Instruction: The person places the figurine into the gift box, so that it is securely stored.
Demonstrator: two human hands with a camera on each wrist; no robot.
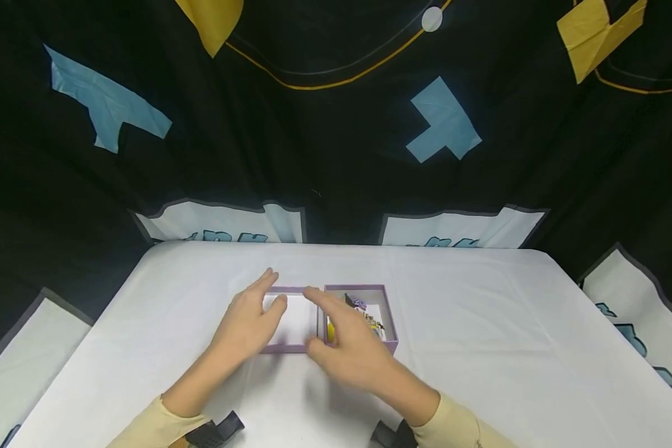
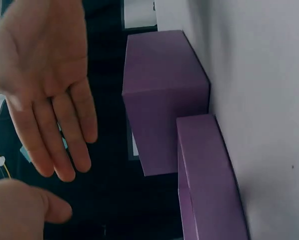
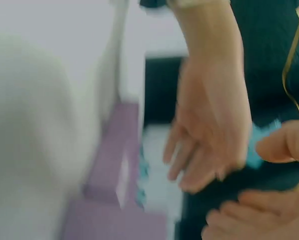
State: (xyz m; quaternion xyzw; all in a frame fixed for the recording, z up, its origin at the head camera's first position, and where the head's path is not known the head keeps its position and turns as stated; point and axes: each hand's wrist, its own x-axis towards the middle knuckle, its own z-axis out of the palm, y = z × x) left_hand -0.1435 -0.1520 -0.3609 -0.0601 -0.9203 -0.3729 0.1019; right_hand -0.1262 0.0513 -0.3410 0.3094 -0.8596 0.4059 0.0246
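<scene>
My left hand (image 1: 251, 318) is held over the left side of a shallow purple lid (image 1: 282, 349) with a white inside, its fingers extended and the thumb apart. Over the left part of a deeper purple box (image 1: 391, 330), my right hand (image 1: 351, 343) has its fingers stretched out and hides some of the contents. Inside that box lie small items, among them a purple piece (image 1: 359, 303) and a yellow piece (image 1: 330, 331). Lid and box stand side by side. In the left wrist view, the taller box (image 2: 164, 100) rises beside the low lid (image 2: 209, 170). Neither hand holds anything.
A white cloth (image 1: 493, 330) covers the table under both containers. Behind it hangs a black curtain (image 1: 336, 155) with blue and yellow shapes. Dark wrist straps (image 1: 218, 432) show at the near edge, below the beige sleeves (image 1: 157, 426).
</scene>
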